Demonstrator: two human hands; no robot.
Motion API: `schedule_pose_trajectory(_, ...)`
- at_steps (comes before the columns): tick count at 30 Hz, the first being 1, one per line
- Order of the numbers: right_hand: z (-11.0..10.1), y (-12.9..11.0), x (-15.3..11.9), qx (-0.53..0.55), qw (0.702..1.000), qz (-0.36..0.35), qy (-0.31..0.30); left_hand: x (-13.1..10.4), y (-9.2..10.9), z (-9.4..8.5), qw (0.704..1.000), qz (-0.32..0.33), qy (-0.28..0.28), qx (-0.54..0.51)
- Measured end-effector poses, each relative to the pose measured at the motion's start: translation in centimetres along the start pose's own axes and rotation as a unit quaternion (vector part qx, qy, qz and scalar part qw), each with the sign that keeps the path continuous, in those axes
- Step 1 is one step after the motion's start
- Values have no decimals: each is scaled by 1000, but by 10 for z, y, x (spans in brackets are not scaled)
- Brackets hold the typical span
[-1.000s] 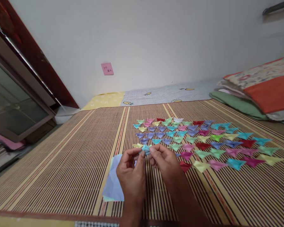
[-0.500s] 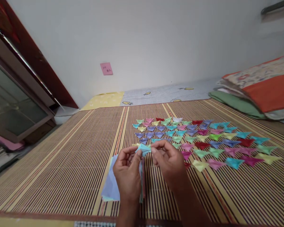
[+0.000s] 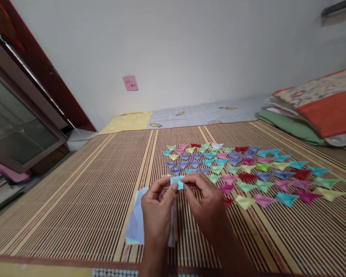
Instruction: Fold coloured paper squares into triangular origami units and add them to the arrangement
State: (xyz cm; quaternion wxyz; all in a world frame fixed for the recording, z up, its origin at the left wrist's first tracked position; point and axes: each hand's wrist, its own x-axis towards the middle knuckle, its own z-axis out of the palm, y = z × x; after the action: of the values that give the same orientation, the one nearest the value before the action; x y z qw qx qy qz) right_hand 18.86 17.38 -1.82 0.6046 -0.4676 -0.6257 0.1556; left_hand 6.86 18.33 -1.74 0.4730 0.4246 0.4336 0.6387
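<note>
above striped mat [image 3: 83, 200], left hand [image 3: 158, 204] and right hand [image 3: 206, 200] pinch blue paper [image 3: 177, 181]

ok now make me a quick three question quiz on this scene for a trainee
1. True or false: the stack of paper sheets lies to the left of the rows of folded papers.

2. Pick one: what colour is the small paper pinched in the left hand?
A) dark red
B) light blue
C) white

3. Fill the gap: the pink note is stuck on the ____.

Key: 1. True. 2. B. 3. wall.
</note>
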Motion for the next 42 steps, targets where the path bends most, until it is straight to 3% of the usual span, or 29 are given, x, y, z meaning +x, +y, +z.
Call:
schedule_pose_trajectory(2,1,-1,0,42,998,34,-10,1,-2,-3,1000,-17,2,9)
schedule_pose_trajectory(5,2,-2,-1,143,979,145,-12,0,-5,-4,999,-18,24,21)
schedule_pose_trajectory(9,4,-2,-1,187,958,211,-42,-4,-4,1,998,36,28,51)
schedule_pose_trajectory(19,4,0,-1,158,968,187,-56,-8,-4,3,983,132,-7,129)
schedule_pose_trajectory(30,-4,-1,5,238,946,210,-71,-11,1,5,979,148,-16,141)
schedule_pose_trajectory(42,-11,-2,5,269,933,230,-69,-10,6,6,991,98,-37,86)
